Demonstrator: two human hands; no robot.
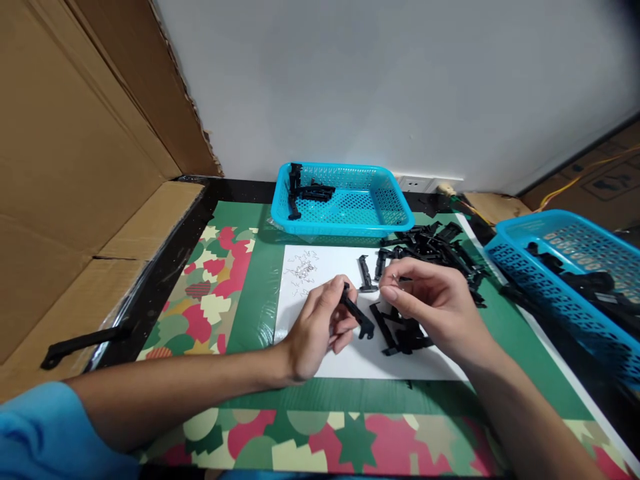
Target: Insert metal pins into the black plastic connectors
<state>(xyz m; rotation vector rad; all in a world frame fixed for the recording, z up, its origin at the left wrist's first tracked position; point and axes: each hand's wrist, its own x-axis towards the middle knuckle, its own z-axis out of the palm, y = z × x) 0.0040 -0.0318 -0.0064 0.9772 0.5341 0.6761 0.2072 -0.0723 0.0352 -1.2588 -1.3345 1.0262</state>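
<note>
My left hand [320,327] rests on a white sheet [360,360] and is closed on a black plastic clip [357,313], which sticks out to the right between thumb and fingers. My right hand [433,303] hovers just right of it, thumb and forefinger pinched together near the clip's far end; what they pinch is too small to make out. A few loose black clips [400,333] lie on the sheet under my right hand. A small heap of thin wire springs [303,270] sits on the sheet's far left part.
A blue basket [385,213] with a few black parts stands at the back. A pile of black clips [435,250] lies right of it. Another blue basket [565,267] with black parts is at the right edge. Cardboard walls stand on the left; one black clip [75,345] lies there.
</note>
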